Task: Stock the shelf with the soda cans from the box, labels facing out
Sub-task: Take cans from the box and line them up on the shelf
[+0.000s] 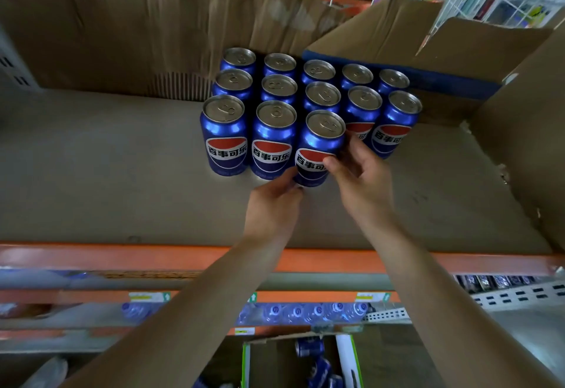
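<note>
Several blue soda cans stand in rows on the cardboard-lined shelf (pixel 107 173), red-white-blue labels facing me. The front-row can (pixel 321 143) stands third from the left, slightly forward of its neighbours. My left hand (pixel 275 204) holds its lower left side with curled fingertips. My right hand (pixel 360 179) grips its right side, thumb across the label. The neighbouring can (pixel 272 140) stands just to the left. Below, an open box (pixel 345 357) with white and green walls holds a few more cans (pixel 308 346) lying loose.
A large open cardboard box (pixel 458 51) sits at the back right of the shelf, its side wall (pixel 526 131) rising on the right. Brown cardboard lines the back. The orange shelf beam (pixel 153 257) runs across the front. Water bottles (pixel 305 311) fill a lower shelf.
</note>
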